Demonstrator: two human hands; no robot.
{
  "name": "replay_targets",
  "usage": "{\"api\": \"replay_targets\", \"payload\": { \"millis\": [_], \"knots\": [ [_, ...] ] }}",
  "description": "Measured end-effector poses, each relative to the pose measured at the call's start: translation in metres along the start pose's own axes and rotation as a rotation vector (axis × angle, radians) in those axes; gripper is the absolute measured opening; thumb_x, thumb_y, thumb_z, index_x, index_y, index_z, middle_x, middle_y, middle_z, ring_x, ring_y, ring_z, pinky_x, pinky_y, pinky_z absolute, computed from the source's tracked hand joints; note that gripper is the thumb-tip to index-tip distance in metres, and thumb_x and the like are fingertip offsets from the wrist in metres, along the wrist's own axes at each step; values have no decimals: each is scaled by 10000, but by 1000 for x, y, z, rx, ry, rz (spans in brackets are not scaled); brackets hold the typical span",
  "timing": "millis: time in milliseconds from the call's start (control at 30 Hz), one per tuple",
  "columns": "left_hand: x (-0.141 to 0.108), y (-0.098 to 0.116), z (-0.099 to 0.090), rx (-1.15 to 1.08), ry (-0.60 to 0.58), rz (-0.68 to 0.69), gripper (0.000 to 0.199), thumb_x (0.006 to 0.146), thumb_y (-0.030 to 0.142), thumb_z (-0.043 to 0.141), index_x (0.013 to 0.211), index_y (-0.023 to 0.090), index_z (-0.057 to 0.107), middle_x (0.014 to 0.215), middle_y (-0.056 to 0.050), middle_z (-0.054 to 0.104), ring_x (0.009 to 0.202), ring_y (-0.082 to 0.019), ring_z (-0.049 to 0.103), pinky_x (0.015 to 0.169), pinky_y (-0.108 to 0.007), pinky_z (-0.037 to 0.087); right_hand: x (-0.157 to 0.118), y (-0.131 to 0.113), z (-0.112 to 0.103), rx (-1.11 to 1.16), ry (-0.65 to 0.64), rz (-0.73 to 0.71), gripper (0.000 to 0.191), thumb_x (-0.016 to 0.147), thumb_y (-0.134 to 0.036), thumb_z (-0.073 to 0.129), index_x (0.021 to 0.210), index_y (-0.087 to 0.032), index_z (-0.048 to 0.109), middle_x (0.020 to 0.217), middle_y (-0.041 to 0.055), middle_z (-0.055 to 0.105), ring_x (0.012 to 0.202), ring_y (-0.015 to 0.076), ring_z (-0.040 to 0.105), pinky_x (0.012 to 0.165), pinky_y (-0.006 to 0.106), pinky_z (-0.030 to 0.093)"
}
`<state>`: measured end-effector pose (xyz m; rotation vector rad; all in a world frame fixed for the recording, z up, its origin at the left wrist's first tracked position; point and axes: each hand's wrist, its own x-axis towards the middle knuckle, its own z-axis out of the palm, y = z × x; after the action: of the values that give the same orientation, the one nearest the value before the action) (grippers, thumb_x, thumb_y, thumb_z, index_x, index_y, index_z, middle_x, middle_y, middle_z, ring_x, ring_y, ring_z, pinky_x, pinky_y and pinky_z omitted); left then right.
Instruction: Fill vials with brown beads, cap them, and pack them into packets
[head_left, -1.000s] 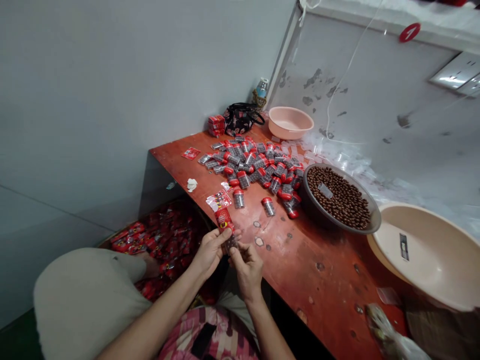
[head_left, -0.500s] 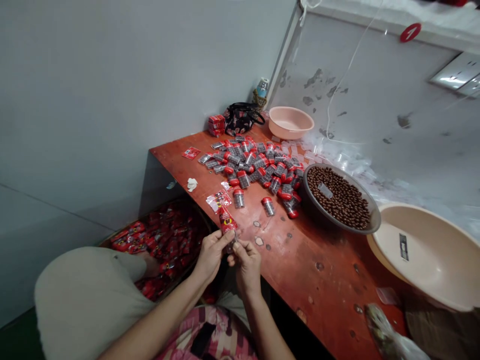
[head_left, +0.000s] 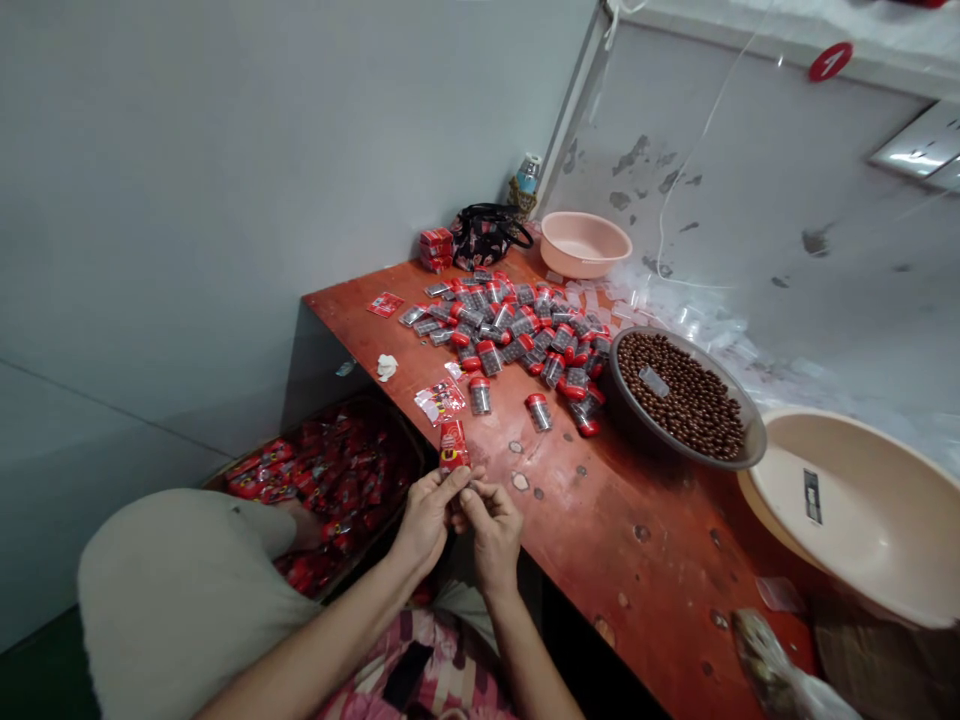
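Observation:
A red printed packet (head_left: pixel 454 446) stands up from my fingers at the table's near edge. My left hand (head_left: pixel 429 512) is closed on its lower end. Beside it, my right hand (head_left: pixel 491 520) pinches at the same lower end, its fingertips touching those of the left; what exactly lies between them is hidden. Just beyond the packet lie flat red printed cards (head_left: pixel 442 398). Two small clear jars with red lids, one upright (head_left: pixel 480 396) and one tilted (head_left: pixel 538 412), are nearest, in front of a heap of similar jars (head_left: pixel 517 325).
A grey bowl of brown balls (head_left: pixel 752 440) and a large cream basin (head_left: pixel 900 530) are at the right. A pink basin (head_left: pixel 586 245), black bag (head_left: pixel 484 240) and red boxes (head_left: pixel 436 250) stand behind. Below left is a bin of red packets (head_left: pixel 330 480).
The red packet has turned more upright and sits slightly lower in my hands. My fingertips have drawn closer together around its lower end. The view has shifted slightly.

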<state>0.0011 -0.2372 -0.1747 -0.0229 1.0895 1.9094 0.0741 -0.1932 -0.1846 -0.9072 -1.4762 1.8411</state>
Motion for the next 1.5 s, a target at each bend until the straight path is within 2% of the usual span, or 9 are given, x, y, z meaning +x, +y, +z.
{"api": "replay_targets", "payload": {
  "millis": [67,133,300,500,633,767,1067,1300,1500],
  "knots": [
    [-3,-1,1,38,25,33,268,682,313,641,826,87,644,578,-18,599,381,-46,405,326,-160,271,1,1,2,137,-4,67,143,746,-280,588,746,-139,567,562,-26,541,439,72,474,425,188,392],
    [-4,3,2,57,23,69,266,679,322,641,812,91,634,593,-23,591,425,-65,436,344,-164,291,2,1,3,212,-6,96,152,745,-277,592,746,-126,570,554,-26,542,435,67,480,429,185,393],
    [-1,13,3,5,-6,102,287,703,406,588,704,119,597,539,7,535,435,-84,435,386,-198,345,0,-4,4,180,24,74,183,722,-283,621,799,-122,581,673,3,590,483,85,541,453,205,439],
    [1,-6,4,90,70,208,241,687,321,632,587,111,567,530,27,489,470,-54,417,441,-175,330,10,-6,8,182,100,15,151,720,-273,628,767,-135,588,623,-25,582,489,78,537,484,201,461],
    [2,4,0,-13,-12,116,229,699,335,618,664,111,589,605,1,542,492,-68,451,441,-187,351,16,-7,3,242,-4,73,144,716,-264,636,763,-134,596,626,-14,605,485,80,555,466,191,462],
    [3,18,-3,-60,-63,86,213,706,324,615,720,112,599,609,-6,556,519,-90,498,475,-209,402,13,-8,-4,242,-112,105,185,711,-251,645,858,-143,613,719,18,651,601,119,612,564,235,511],
    [2,16,-12,-45,36,177,204,676,294,648,731,104,598,638,-17,585,526,-88,520,484,-200,442,23,-5,14,225,-90,108,159,684,-242,669,771,-135,591,671,8,656,527,106,610,512,214,515],
    [1,28,-27,-54,147,218,217,605,278,698,695,109,596,622,0,578,509,-71,505,460,-175,427,24,2,34,332,-190,186,177,656,-211,686,755,-149,553,627,-18,636,508,105,616,500,201,505],
    [-8,27,-26,-54,136,226,172,645,251,671,686,108,584,610,6,561,489,-66,483,435,-178,413,22,-5,34,281,-210,161,167,671,-230,673,734,-149,542,613,-23,623,482,98,601,469,194,492]
  ]
}}
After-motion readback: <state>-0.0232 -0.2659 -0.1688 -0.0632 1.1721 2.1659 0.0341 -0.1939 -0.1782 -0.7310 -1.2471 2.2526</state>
